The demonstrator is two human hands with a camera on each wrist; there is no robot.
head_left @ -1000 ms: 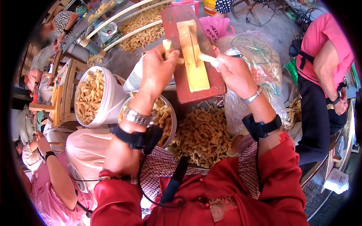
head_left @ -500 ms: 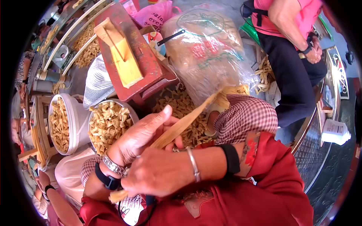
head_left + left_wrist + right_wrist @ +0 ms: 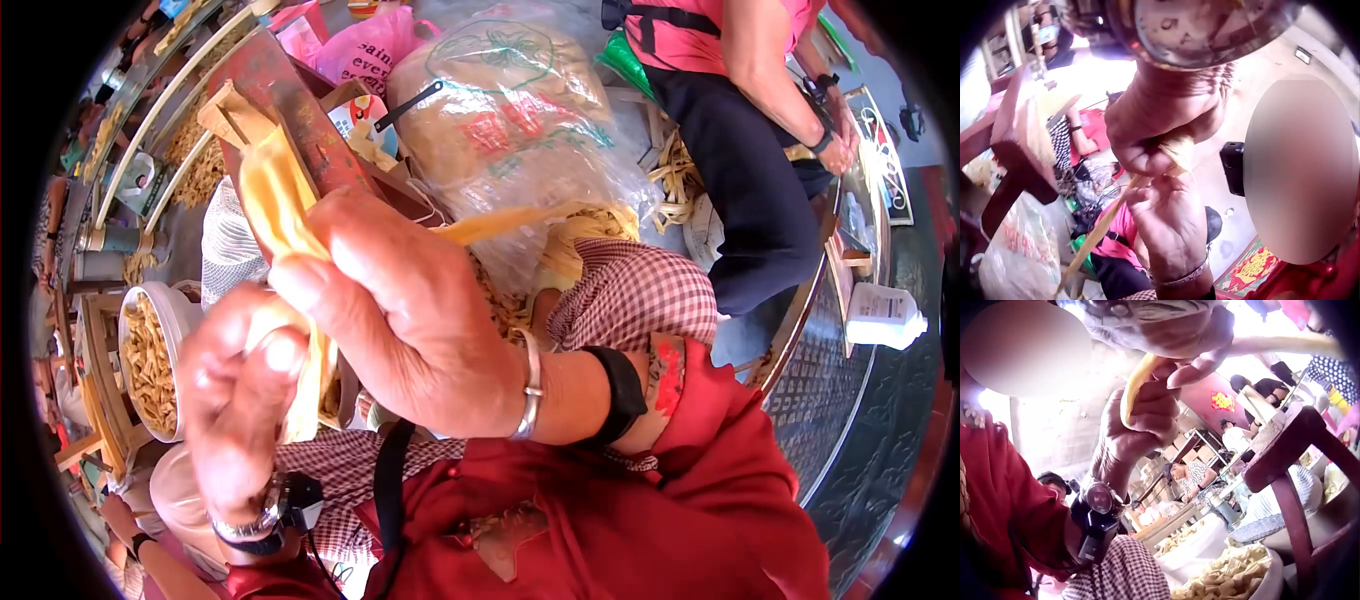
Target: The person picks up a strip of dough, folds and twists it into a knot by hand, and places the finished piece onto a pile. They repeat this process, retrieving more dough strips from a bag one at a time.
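Observation:
A yellow, flat strip (image 3: 275, 190) runs up through both hands in the head view. The left hand (image 3: 235, 400) curls round its lower part, and the right hand (image 3: 410, 310) pinches it just above. In the left wrist view the strip (image 3: 1177, 153) is bunched between the two hands, with a long tail slanting down left. The right wrist view shows a loop of the strip (image 3: 1135, 387) across the left hand's (image 3: 1141, 415) curled fingers. Behind the hands, a grooved wooden block (image 3: 228, 112) lies on a red bench (image 3: 330, 150).
A white bucket (image 3: 180, 330) of folded yellow pieces stands at the left. A large clear plastic bag (image 3: 520, 110) lies beyond the bench. More strips (image 3: 600, 235) rest by the checked knee. A person in pink and black (image 3: 720, 160) sits at the right.
Both hands first left the wooden block, came down to the lap with a long strip, then rose towards the camera. The strip is now bent and gathered between the fingers.

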